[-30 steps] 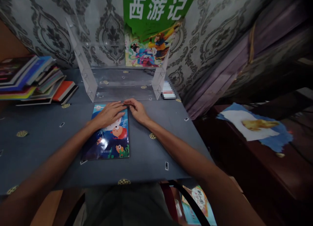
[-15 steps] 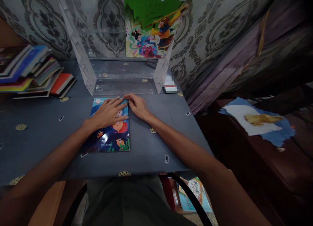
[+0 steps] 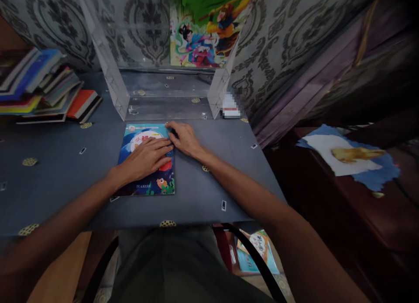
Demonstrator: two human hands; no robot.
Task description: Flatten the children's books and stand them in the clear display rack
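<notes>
A thin children's picture book point(image 3: 131, 185) with a blue cover, sea creatures and a round white title patch lies closed on the grey patterned tablecloth. Across the middle of its cover my left hand point(image 3: 149, 158) rests flat, fingers stretched toward the right edge, hiding part of the title and picture. My right hand point(image 3: 183, 139) is beside the upper right corner, its fingers bent and the index fingertip and thumb on the corner and edge of the book. The other fingers of that hand are tucked underneath, out of sight.
Behind the book stands a clear acrylic rack point(image 3: 119, 93) holding a green-covered book point(image 3: 209, 36). Untidy stacked books point(image 3: 36, 84) occupy the table's left. To the right, a blue and white cloth point(image 3: 347, 154) lies on a dark red surface. A chair armrest point(image 3: 258, 259) curves below.
My left hand has slid down the cover toward me, uncovering part of the title. My right hand stays at the corner. The view has tipped slightly downward.
</notes>
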